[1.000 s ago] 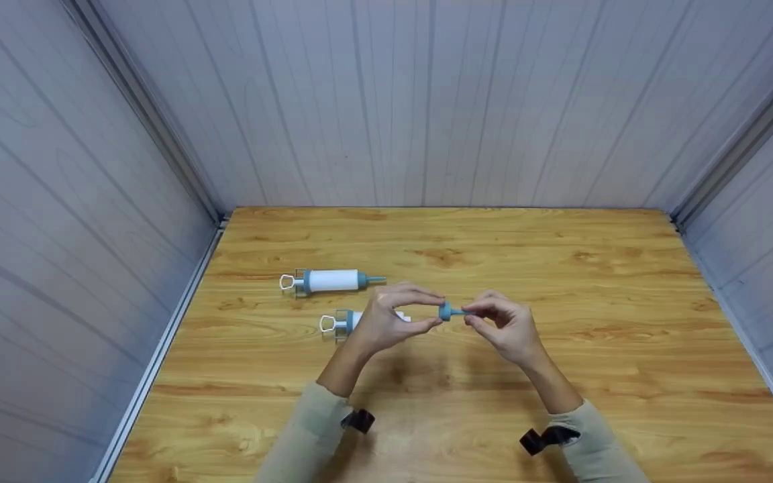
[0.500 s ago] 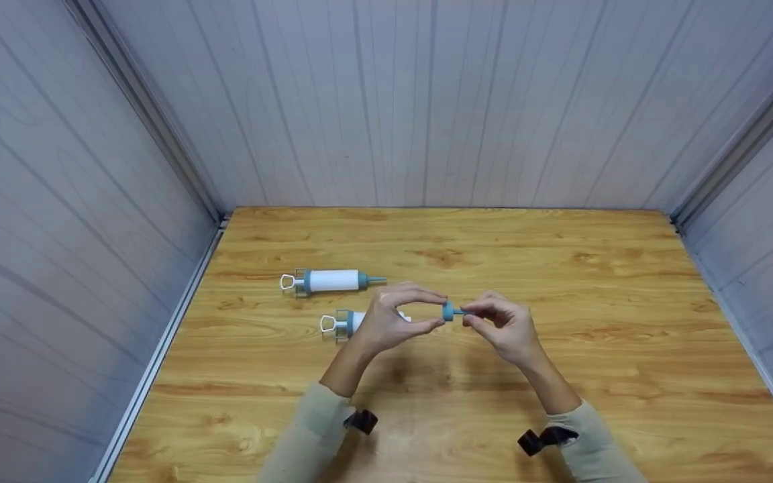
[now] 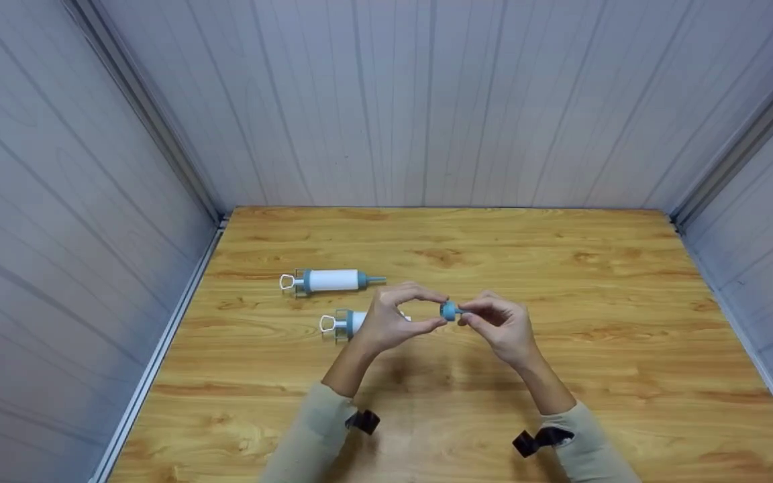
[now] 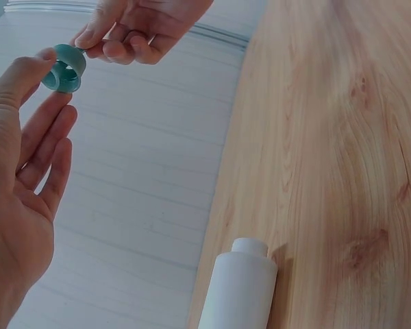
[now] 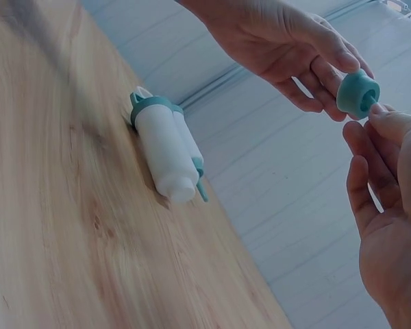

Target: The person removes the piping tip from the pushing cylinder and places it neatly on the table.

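Observation:
A blue-green nozzle cap (image 3: 449,310), wide and hollow at one end with a thin spout at the other, is held above the table between both hands. My left hand (image 3: 390,318) pinches its wide rim between thumb and fingertips. My right hand (image 3: 504,325) pinches the thin spout, which its fingers mostly cover. In the left wrist view, the hollow end of the cap (image 4: 64,68) shows. Below and behind the left hand lies a white syringe-like tube (image 4: 240,288) with a bare white neck; in the head view that hand partly covers it.
A second white syringe-like tube (image 3: 334,280), with a blue-green nozzle and a white loop handle, lies farther back on the wooden table (image 3: 561,268). Pale panel walls (image 3: 427,100) stand at the back and both sides.
The nozzle cap has turned slightly, so its hollow end now shows in the head view. My right hand has shifted a little to the left; both tubes lie still.

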Available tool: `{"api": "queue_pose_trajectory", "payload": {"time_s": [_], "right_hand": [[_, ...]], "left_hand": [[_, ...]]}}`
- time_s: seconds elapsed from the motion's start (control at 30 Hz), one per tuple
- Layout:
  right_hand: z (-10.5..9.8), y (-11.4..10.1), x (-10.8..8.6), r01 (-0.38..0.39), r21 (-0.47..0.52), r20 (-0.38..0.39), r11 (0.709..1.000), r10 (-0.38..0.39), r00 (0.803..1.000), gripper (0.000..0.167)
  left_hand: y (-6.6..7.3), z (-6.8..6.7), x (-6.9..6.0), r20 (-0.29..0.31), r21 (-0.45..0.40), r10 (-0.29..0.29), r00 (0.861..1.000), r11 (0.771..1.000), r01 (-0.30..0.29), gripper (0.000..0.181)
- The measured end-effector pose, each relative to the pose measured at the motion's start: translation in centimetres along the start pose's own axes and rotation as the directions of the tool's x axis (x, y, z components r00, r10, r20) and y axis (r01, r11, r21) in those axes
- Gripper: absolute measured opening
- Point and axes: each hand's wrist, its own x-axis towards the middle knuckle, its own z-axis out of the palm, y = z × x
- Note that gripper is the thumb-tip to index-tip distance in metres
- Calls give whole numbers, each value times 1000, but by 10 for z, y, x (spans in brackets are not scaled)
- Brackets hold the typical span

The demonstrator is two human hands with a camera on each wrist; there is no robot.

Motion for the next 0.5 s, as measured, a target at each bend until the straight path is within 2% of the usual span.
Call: {"api": "queue_pose_trajectory", "payload": {"time_s": [0.37, 0.5], "right_hand": [[8, 2, 0, -7, 15, -49, 1000, 8, 999, 23], [8, 2, 0, -7, 8, -47, 1000, 8, 999, 21]], "left_hand": [[0, 1, 0, 11, -28, -36, 999, 999, 37, 26], [-1, 1, -1, 1, -36, -33, 999, 999, 33, 25]]}}
